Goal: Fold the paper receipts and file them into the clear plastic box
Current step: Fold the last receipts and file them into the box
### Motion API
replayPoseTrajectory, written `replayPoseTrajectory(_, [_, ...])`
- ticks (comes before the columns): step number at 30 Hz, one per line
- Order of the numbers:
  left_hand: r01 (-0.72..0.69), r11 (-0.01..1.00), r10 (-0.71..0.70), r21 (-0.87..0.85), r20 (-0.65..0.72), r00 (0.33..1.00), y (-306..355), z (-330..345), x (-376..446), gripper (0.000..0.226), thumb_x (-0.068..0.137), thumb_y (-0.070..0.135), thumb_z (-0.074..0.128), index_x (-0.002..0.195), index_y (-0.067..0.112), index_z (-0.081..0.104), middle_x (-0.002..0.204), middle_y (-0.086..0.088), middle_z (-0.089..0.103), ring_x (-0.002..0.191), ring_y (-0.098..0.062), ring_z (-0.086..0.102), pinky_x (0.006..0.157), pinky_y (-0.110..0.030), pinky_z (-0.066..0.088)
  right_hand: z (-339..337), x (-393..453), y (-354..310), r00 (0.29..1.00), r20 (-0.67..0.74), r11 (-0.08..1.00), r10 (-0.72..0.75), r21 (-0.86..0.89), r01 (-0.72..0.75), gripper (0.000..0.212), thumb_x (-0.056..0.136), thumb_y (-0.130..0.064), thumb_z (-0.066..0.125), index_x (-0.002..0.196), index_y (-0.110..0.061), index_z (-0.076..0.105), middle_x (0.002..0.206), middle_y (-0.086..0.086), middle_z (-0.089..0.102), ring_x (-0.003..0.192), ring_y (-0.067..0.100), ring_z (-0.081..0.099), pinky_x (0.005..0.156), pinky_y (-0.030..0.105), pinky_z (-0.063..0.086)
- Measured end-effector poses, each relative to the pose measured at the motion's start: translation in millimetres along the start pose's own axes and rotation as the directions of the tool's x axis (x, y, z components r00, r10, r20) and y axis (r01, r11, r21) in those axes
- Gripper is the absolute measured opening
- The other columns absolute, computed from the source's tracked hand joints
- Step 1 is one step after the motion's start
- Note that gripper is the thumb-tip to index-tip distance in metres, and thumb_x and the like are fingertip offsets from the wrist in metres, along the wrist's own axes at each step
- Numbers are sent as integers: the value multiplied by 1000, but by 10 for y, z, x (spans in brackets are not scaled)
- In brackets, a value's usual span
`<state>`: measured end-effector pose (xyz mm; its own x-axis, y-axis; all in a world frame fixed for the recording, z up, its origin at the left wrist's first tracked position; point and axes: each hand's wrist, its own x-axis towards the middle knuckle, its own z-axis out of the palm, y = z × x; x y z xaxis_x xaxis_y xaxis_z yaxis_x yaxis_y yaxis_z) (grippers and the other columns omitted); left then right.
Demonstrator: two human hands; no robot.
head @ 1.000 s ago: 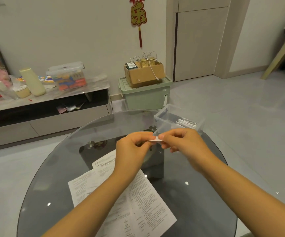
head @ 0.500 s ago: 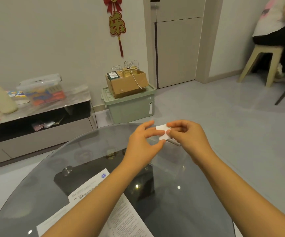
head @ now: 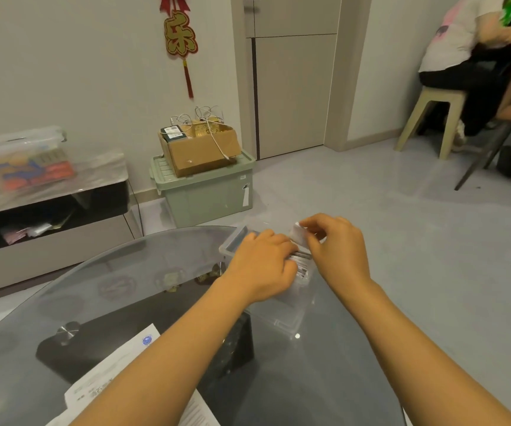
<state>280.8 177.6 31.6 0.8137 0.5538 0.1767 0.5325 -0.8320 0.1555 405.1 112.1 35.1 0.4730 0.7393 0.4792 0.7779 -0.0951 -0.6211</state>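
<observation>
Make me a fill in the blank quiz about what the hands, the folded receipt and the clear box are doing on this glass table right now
1. The right hand pinches a small folded ____ above the clear plastic box.
2. The left hand reaches into the box, which stands on a round ____ table.
3. Printed sheets lie on the table under the ____ forearm.

Missing words: receipt; glass; left

A cardboard box sits on a green bin by the wall, under a red ornament. A person sits on a stool far right.
</observation>
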Motion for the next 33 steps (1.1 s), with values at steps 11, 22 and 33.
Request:
replayPoseTrajectory(11, [35, 981, -48, -192, -62, 997, -9, 37, -19, 55, 77, 32, 25, 116, 18, 61, 108, -3, 65, 103, -20, 51, 94, -36, 35, 59, 41, -109, 988, 148, 943, 52, -332, 0, 21, 87, -7, 56, 97, -11, 73, 98, 9, 62, 101, 26, 49, 80, 26, 33])
replayPoseTrajectory(22, [-3, 988, -11, -157, -87, 996, -42, 72, -38, 62, 79, 32, 25, 133, 18, 53, 119, -2, 64, 110, -19, 52, 98, -36, 35, -56, 83, -219, 962, 159, 870, 222, -478, -122, 13, 85, -3, 54, 90, -2, 66, 96, 10, 46, 96, 30, 52, 66, 29, 35])
replayPoseTrajectory(33, [-11, 999, 8, -51, -67, 998, -41, 107, -15, 80, 72, 42, 3, 135, 28, 50, 125, 3, 58, 114, -16, 44, 93, -31, 27, -49, 82, -242, 940, 235, 841, 248, -534, -88, 14, 88, -3, 50, 75, -7, 50, 95, 6, 33, 102, 29, 46, 65, 31, 33])
